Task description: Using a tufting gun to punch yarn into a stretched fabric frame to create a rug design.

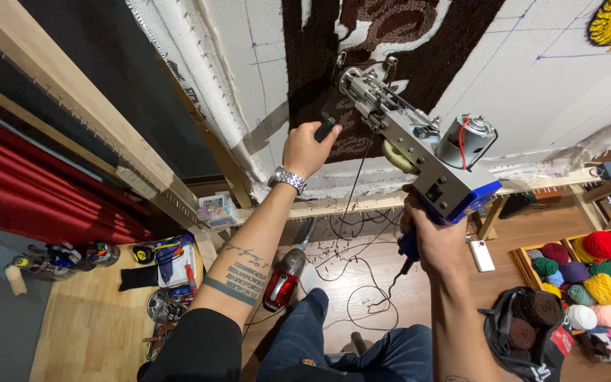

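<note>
Left fingers (319, 131) were boxed in: stretched cloth (532, 78) directly ahead of them, tufting gun (411, 145) body just to their right, its nose against the brown pile (319, 42). Room to their left was open only as far as the cloth's rolled edge and the slanted wooden frame post (72, 106). Below them ran the frame's bottom rail (362, 205), with black yarn strands (351, 184) hanging across the gap. Right fingers (419, 233) had free air below and to their left, apart from the trailing cable (369, 297). Further right of them, the yarn crate (588, 269) and black bag (525, 332) took up the floor.
</note>
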